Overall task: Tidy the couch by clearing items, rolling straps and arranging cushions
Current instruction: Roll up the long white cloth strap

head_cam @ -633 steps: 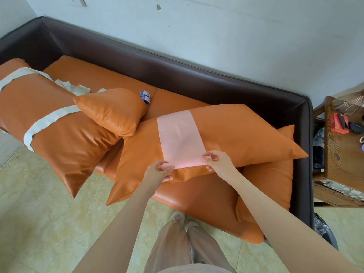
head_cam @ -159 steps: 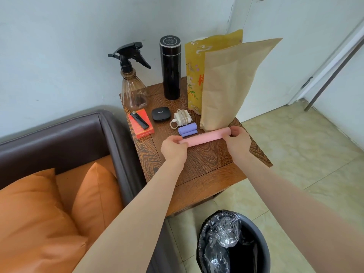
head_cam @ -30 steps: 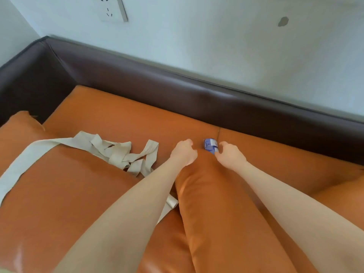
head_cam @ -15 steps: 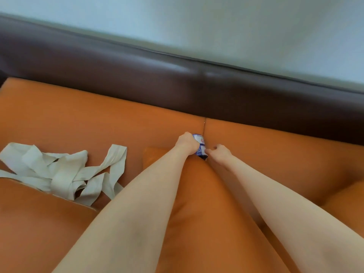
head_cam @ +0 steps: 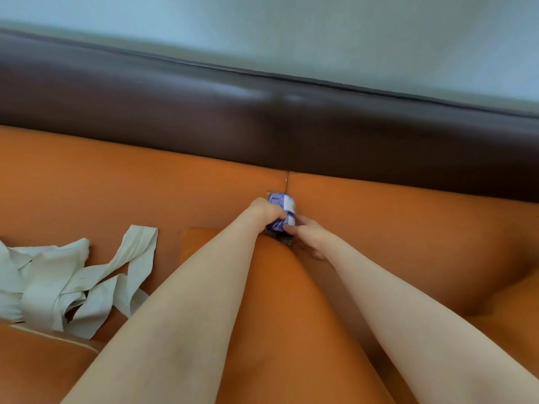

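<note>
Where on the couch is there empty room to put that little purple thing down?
Bare orange seat lies between the dark backrest and the tangled cream strap, and more lies right of the seam, behind the right hand. It is crowded at the left, under the strap, and in the middle, where both hands hold the purple packet above a cushion.

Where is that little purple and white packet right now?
In the head view, the purple and white packet sits mid-frame on the orange seat, beside the seam between seat cushions. The left hand grips it, and the right hand touches its lower end.
</note>
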